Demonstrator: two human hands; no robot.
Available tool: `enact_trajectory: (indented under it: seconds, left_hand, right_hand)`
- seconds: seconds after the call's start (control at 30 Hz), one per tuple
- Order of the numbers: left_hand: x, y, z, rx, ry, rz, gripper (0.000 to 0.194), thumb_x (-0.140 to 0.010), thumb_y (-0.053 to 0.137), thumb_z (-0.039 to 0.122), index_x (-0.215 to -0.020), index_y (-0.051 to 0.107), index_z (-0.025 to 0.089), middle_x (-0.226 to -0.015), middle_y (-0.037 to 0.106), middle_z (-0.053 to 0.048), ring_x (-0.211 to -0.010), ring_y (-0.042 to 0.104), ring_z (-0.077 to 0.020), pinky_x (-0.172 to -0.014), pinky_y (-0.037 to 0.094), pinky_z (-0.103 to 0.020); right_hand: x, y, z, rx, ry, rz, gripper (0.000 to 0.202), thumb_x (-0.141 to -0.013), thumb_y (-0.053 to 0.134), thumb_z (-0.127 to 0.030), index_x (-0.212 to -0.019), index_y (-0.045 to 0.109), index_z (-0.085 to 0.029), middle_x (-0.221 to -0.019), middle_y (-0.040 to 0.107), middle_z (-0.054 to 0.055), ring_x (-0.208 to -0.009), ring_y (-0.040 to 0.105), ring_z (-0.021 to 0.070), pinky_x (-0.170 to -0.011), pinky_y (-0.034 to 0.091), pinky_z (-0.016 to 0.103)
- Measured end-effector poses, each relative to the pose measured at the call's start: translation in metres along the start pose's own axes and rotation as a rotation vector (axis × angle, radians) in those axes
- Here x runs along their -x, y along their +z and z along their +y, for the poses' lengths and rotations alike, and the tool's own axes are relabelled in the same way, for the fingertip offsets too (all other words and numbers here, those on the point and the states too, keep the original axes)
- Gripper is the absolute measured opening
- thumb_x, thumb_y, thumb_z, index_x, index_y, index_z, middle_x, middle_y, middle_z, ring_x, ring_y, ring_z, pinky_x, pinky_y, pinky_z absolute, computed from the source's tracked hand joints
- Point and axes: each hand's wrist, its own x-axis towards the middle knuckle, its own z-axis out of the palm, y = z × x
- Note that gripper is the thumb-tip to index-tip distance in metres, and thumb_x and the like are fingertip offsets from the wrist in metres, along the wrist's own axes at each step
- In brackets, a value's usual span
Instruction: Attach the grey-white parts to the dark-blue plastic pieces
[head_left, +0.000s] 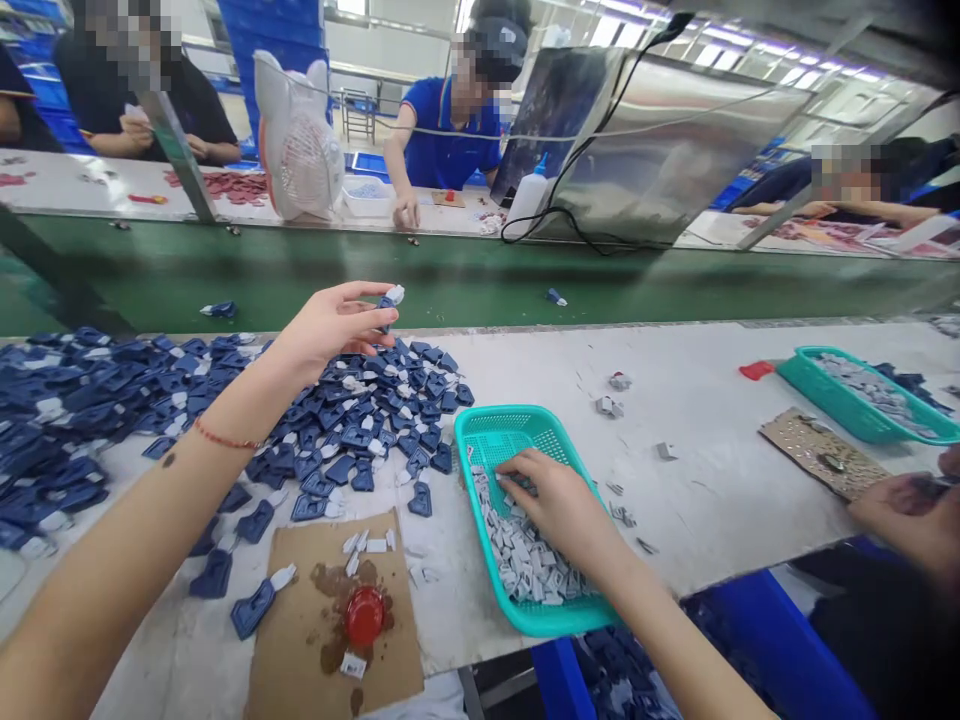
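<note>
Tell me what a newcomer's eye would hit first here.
Probably the big heap of blue parts across the left of the table, with the left hand holding up one blue part. Next, the bright green basket of grey pieces right of it, the right hand inside. Then the red dish on stained cardboard, nearest the wearer.

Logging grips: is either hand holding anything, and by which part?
The left hand pinches a small blue piece by its body, white tip exposed. Whether the right hand holds anything in the green basket cannot be told.
</note>
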Motion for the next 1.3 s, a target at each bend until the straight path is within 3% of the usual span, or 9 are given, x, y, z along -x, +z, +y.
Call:
enact_trajectory:
  seconds: [0.13,0.3,0.43,0.53,0.73,1.03,1.17,1.3]
  left_hand:
    - [0.087,-0.014,0.001,0.243,-0.054,0.045,0.035,-0.080,0.069,0.025,-0.114,0.067,0.021,-0.090,0.066,-0.003,-0.072,0.073,-0.0172,-0.066,0.061,-0.027]
    - [0.182,-0.019,-0.040,0.376,-0.244,0.144,0.037,-0.075,0.074,0.032,-0.110,0.064,0.023,-0.097,0.066,-0.002,-0.079,0.074,-0.0211,-0.070,0.062,-0.028]
    - [0.237,-0.017,-0.076,0.437,-0.374,0.210,0.028,-0.073,0.075,0.036,-0.091,0.061,0.019,-0.091,0.067,-0.002,-0.078,0.073,-0.0203,-0.068,0.061,-0.027]
    - [0.265,-0.013,-0.093,0.440,-0.406,0.256,0.028,-0.074,0.075,0.036,-0.091,0.059,0.020,-0.093,0.067,-0.001,-0.077,0.071,-0.0166,-0.066,0.060,-0.024]
    - [0.289,-0.003,-0.106,0.504,-0.422,0.218,0.024,-0.076,0.072,0.032,-0.092,0.060,0.020,-0.096,0.071,-0.003,-0.081,0.069,-0.0156,-0.068,0.058,-0.023]
    - [0.288,-0.001,-0.103,0.555,-0.378,0.164,0.019,-0.076,0.071,0.026,-0.091,0.063,0.018,-0.098,0.070,-0.004,-0.083,0.068,-0.0152,-0.073,0.054,-0.023]
    - [0.287,0.001,-0.099,0.605,-0.354,0.171,0.016,-0.077,0.072,0.023,-0.089,0.062,0.018,-0.099,0.071,-0.003,-0.084,0.069,-0.0132,-0.076,0.054,-0.021]
    - [0.281,0.008,-0.092,0.673,-0.338,0.152,0.016,-0.076,0.073,0.022,-0.086,0.062,0.017,-0.095,0.072,-0.003,-0.085,0.070,-0.0142,-0.076,0.055,-0.021]
  right_hand:
    - [0.001,-0.005,-0.007,-0.067,-0.001,0.047,0.018,-0.089,0.051,-0.027,-0.090,0.068,-0.019,-0.093,0.070,0.010,-0.085,0.066,0.0259,-0.072,0.054,0.039]
    - [0.020,-0.013,-0.057,-0.267,-0.053,0.190,0.018,-0.089,0.056,-0.036,-0.091,0.067,-0.023,-0.091,0.071,0.008,-0.083,0.067,0.0248,-0.075,0.055,0.038]
    - [0.039,-0.004,-0.111,-0.345,-0.186,0.049,0.012,-0.089,0.056,-0.028,-0.090,0.067,-0.023,-0.090,0.071,0.007,-0.086,0.067,0.0224,-0.078,0.054,0.035]
    - [0.046,0.007,-0.138,-0.361,-0.242,-0.053,0.010,-0.088,0.056,-0.022,-0.089,0.067,-0.022,-0.091,0.070,0.006,-0.086,0.066,0.0201,-0.076,0.054,0.032]
    - [0.042,0.019,-0.161,-0.251,-0.280,-0.150,0.011,-0.087,0.057,-0.014,-0.086,0.066,-0.020,-0.089,0.068,0.006,-0.087,0.065,0.0206,-0.079,0.053,0.033]
    - [0.038,0.020,-0.172,-0.131,-0.283,-0.191,0.013,-0.086,0.057,-0.010,-0.083,0.067,-0.019,-0.088,0.069,0.007,-0.085,0.066,0.0222,-0.074,0.053,0.034]
    - [0.035,0.009,-0.173,-0.318,-0.170,-0.209,0.011,-0.085,0.061,-0.016,-0.084,0.071,-0.019,-0.088,0.071,0.007,-0.085,0.067,0.0214,-0.078,0.052,0.035]
    - [0.033,-0.001,-0.169,-0.724,0.102,-0.320,0.012,-0.077,0.072,-0.032,-0.082,0.074,-0.020,-0.089,0.075,0.006,-0.085,0.070,0.0215,-0.080,0.054,0.034]
